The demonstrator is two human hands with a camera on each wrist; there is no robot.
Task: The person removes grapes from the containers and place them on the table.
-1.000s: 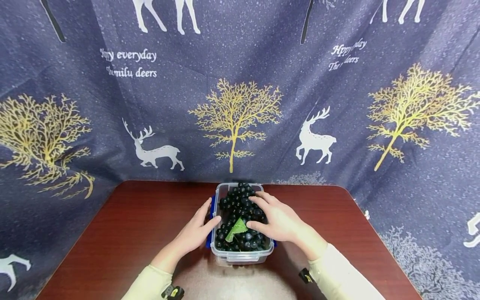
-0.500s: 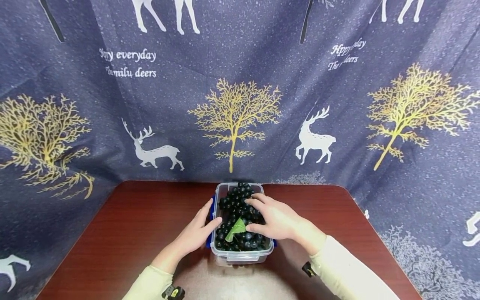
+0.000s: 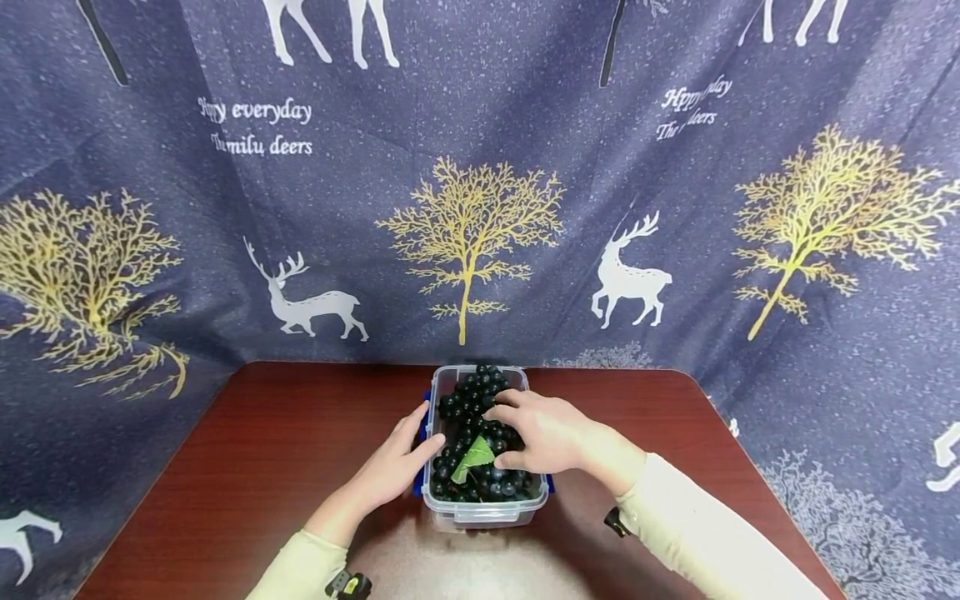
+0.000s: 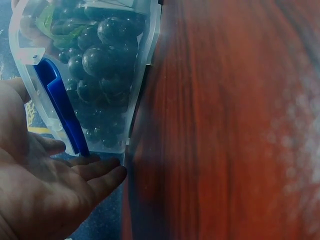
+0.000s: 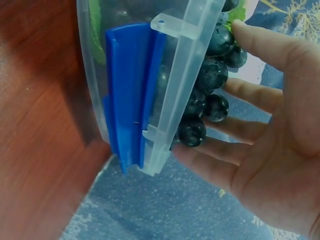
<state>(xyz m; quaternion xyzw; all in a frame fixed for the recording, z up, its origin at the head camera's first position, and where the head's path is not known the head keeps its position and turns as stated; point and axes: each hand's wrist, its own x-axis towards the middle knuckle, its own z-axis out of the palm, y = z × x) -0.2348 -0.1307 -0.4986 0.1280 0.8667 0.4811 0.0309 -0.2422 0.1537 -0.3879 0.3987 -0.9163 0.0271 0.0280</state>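
A clear plastic box (image 3: 486, 516) with blue side clips stands on the table, filled with dark grapes (image 3: 468, 398). A green leaf (image 3: 473, 459) lies on top of them. My left hand (image 3: 387, 468) rests against the box's left side, thumb over the rim, fingers extended along the outside. In the left wrist view its fingers lie just below a blue clip (image 4: 62, 107). My right hand (image 3: 551, 433) reaches over the right rim. Its loosely bent fingers touch the grapes (image 5: 212, 75), with the thumb beside the leaf; the right wrist view shows them spread, not closed round any.
The reddish-brown wooden table (image 3: 315, 417) spreads out around the box, with a glare patch at its near side. Behind it hangs a dark blue cloth (image 3: 510, 292) printed with deer and yellow trees. A second blue clip (image 5: 132, 95) hangs on the box's right side.
My right hand has shifted slightly left and nearer over the grapes, its fingers a little more bent. The left hand, box and leaf stay almost where they were.
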